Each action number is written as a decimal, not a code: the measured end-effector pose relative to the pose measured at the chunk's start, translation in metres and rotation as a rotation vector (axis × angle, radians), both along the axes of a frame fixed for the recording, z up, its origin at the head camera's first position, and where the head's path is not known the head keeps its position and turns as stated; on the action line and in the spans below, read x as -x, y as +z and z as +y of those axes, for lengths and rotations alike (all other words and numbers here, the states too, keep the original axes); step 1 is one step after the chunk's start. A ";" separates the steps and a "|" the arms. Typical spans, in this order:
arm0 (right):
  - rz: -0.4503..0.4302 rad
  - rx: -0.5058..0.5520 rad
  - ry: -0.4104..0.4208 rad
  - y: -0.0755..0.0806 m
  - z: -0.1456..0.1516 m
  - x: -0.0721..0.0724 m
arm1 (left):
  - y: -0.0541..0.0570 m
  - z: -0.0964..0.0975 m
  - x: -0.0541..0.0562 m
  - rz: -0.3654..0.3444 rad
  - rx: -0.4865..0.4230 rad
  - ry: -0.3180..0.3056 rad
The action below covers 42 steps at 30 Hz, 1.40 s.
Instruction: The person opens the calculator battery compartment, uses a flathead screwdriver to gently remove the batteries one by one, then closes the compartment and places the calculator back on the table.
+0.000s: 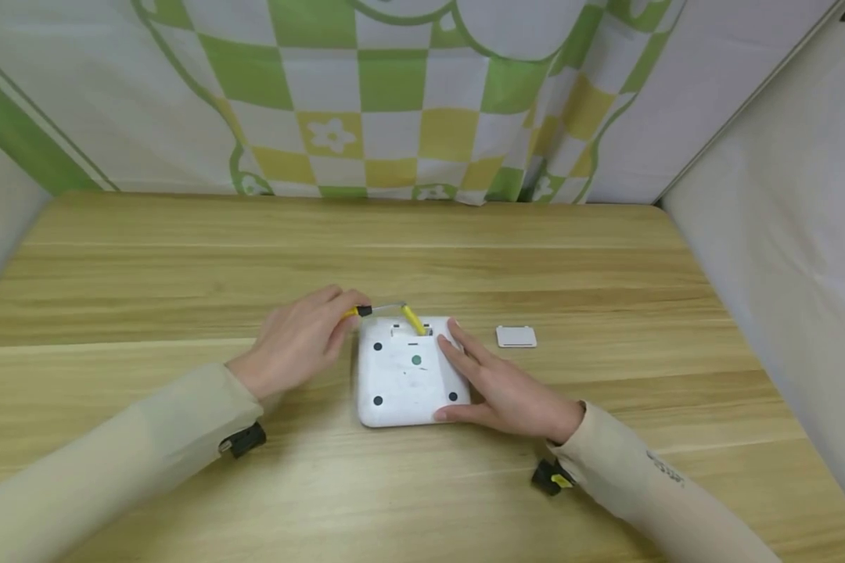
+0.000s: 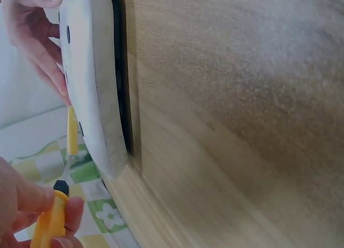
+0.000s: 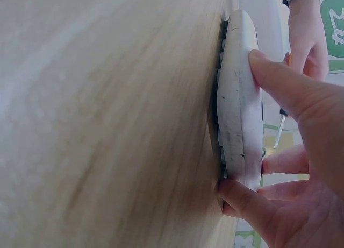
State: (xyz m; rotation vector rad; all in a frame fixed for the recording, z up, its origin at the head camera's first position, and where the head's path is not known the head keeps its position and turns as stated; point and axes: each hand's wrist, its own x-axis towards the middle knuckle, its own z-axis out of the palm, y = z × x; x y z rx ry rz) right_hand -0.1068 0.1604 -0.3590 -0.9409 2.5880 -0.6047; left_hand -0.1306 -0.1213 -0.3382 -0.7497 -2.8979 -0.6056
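A white calculator (image 1: 400, 383) lies face down on the table, its battery compartment (image 1: 398, 332) uncovered at the far edge. Keys show along its underside in the right wrist view. My left hand (image 1: 299, 340) pinches a screwdriver (image 2: 50, 221) by its yellow handle, with the metal shaft pointing right. The shaft's tip meets the upper end of a yellow battery (image 1: 413, 319), which tilts up out of the compartment. My right hand (image 1: 510, 391) grips the calculator's right side, thumb on the near part of its back and fingers by the compartment and far corner.
The small white battery cover (image 1: 516, 337) lies on the wooden table (image 1: 591, 297), right of the calculator. A green, yellow and white checked cloth (image 1: 394, 117) hangs behind the table's far edge. Black wrist devices (image 1: 245, 440) sit under the sleeves.
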 end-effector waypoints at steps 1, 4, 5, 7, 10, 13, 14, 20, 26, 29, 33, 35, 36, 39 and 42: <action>-0.002 0.000 -0.001 0.000 0.000 0.000 | -0.001 0.000 0.001 -0.009 0.010 0.004; -0.006 0.001 -0.003 0.000 0.000 0.000 | -0.002 0.001 0.001 -0.040 0.038 0.014; -0.007 0.002 -0.003 0.000 0.000 -0.001 | -0.003 0.001 0.001 -0.049 0.046 0.017; -0.005 0.001 -0.004 0.000 -0.001 -0.001 | -0.004 0.001 0.001 -0.059 0.057 0.023; -0.002 0.003 -0.004 0.000 0.000 -0.001 | -0.004 0.001 0.000 -0.062 0.061 0.028; -0.001 0.005 -0.006 0.000 0.000 -0.001 | -0.004 -0.001 -0.002 -0.043 0.058 0.025; -0.002 0.007 -0.005 0.000 0.000 -0.001 | -0.004 -0.001 -0.003 -0.033 0.057 0.023; -0.010 -0.001 -0.010 -0.001 0.001 -0.001 | -0.005 -0.004 -0.010 -0.001 0.041 0.019; -0.021 0.001 -0.015 0.000 0.001 -0.001 | -0.007 -0.008 -0.015 -0.017 0.013 0.040; -0.018 0.004 -0.013 0.000 0.001 -0.001 | -0.008 -0.010 -0.017 -0.028 -0.001 0.067; -0.006 0.006 -0.004 0.000 0.001 -0.001 | -0.011 -0.011 -0.020 -0.029 -0.028 0.112; -0.003 0.006 -0.001 0.001 0.001 0.000 | -0.012 -0.013 -0.022 -0.023 -0.042 0.130; -0.003 0.006 0.000 0.001 0.000 0.000 | -0.013 -0.013 -0.023 -0.022 -0.045 0.138; -0.005 0.003 -0.002 0.001 0.000 0.000 | -0.015 -0.016 -0.027 -0.022 -0.047 0.152; 0.000 0.002 0.001 0.001 0.000 0.000 | -0.016 -0.019 -0.029 -0.033 -0.051 0.161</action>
